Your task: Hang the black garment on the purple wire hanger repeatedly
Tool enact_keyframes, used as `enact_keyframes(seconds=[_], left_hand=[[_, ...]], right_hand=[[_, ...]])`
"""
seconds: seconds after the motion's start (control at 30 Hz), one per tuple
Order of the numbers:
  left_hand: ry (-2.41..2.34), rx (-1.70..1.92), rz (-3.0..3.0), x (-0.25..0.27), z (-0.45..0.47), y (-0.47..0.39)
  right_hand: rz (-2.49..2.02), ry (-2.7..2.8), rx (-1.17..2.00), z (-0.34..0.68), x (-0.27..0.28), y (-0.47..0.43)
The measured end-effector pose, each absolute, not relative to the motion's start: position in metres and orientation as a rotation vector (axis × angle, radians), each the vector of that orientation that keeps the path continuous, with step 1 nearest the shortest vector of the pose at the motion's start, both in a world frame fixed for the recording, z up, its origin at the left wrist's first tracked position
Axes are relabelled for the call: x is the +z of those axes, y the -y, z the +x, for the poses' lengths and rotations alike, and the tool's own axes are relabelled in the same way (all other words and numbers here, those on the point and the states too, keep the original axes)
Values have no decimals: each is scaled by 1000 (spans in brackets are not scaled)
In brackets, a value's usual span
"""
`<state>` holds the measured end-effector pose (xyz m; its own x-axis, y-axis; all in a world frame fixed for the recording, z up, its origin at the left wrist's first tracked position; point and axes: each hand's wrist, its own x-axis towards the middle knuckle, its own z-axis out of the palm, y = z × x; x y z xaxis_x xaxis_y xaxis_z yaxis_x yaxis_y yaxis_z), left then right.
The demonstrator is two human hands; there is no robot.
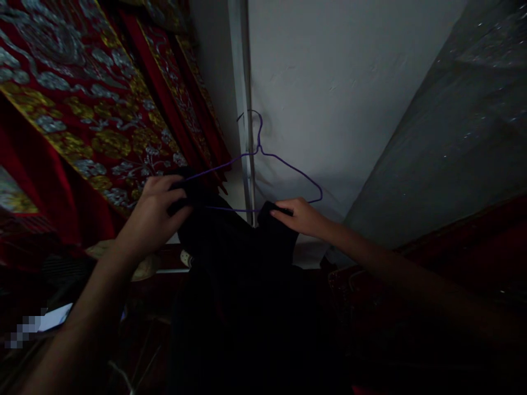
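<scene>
A thin purple clothes hanger is in the middle of the view, its hook near a pale vertical strip. Black clothing hangs below and around its left end; the dark makes its kind hard to tell. My left hand is closed on the black cloth at the hanger's left shoulder. With thumb and fingers my right hand pinches the cloth by the lower bar, towards the right. The hanger's right shoulder is bare. Where the cloth ends against my body cannot be made out.
Red embroidered cloth with gold and silver patterns hangs on the left. Behind the hanger stands a white panel beside the pale vertical strip. Shiny plastic sheeting covers the right side. A lit phone-like screen lies lower left.
</scene>
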<state>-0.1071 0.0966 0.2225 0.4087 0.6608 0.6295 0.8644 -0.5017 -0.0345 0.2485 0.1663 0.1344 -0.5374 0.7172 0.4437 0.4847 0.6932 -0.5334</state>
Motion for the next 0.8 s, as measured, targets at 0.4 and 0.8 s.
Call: enact_keyframes(seconds=[0.4,0.8], left_hand=[[1232,-922,-2488,219,-75,-162],[1363,-845,-2317,221,-127,-137]], right_hand=[[-965,2228,363,244,134,-152],[-954,2372,309,256,147,-158]])
